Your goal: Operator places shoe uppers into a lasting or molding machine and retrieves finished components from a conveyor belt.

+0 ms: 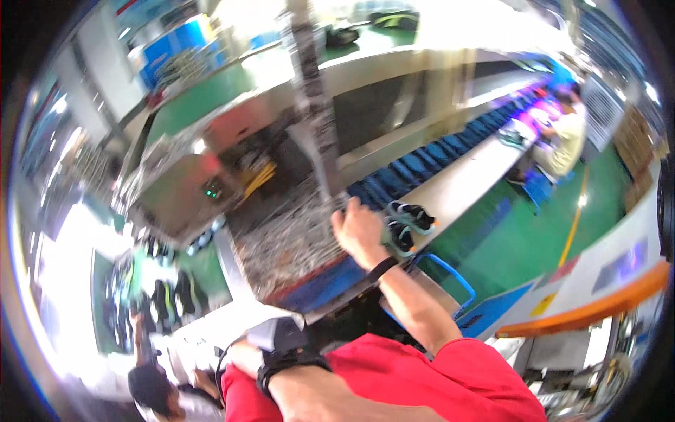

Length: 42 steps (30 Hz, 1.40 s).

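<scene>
My right hand (360, 232), with a black band at the wrist, reaches over the right edge of a worn, residue-covered worktop (288, 246). Its fingers are curled in; whatever they may grip is too blurred to make out. Just right of it, a black-and-white sneaker (416, 215) and its mate (401, 238) stand on a pale ledge. Low in the view, my left hand (246, 357) points leftward past a black wrist strap, close to a dark grey and black object (285, 333) of unclear kind. The left fingers are hidden.
A wrapped post (313, 91) rises behind the worktop, beside a metal machine box (176, 190). A belt with dark slats (429, 158) runs back right towards a seated person (566, 141). At lower left is a person in a black cap (149, 385), near several shoes (184, 294).
</scene>
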### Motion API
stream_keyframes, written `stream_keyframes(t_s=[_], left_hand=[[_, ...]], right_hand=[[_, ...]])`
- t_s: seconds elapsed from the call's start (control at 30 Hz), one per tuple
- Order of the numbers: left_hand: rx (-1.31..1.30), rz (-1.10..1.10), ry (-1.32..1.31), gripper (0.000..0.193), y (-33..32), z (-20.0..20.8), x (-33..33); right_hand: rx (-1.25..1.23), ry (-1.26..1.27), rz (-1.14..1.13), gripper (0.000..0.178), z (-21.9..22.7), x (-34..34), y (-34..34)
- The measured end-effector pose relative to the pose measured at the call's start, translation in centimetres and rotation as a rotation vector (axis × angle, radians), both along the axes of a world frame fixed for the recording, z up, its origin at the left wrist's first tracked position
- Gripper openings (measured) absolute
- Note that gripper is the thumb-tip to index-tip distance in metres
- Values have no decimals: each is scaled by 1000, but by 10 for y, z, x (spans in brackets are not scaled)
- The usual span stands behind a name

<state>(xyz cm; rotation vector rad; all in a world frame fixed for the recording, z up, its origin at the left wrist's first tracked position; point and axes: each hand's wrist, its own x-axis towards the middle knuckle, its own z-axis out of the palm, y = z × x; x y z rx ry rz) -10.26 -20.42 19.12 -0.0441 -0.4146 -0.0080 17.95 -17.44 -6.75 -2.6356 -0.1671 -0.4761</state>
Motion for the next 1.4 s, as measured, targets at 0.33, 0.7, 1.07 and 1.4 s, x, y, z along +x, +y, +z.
stream_keyframes(t_s=[0.33, 0.7, 1.07, 1.4], left_hand=[[337, -57, -380, 85, 23, -17, 15], [343, -73, -453, 86, 39, -20, 30], [391, 14, -547, 87, 74, -12, 47], [529, -108, -488, 88, 95, 1, 68]], right_hand=[[-43, -23, 39, 44, 6, 5, 1], [-11, 17, 24, 45, 5, 2, -8], [-29, -29, 29, 52, 1, 4, -6], [-20, 31, -6, 44, -5, 8, -8]])
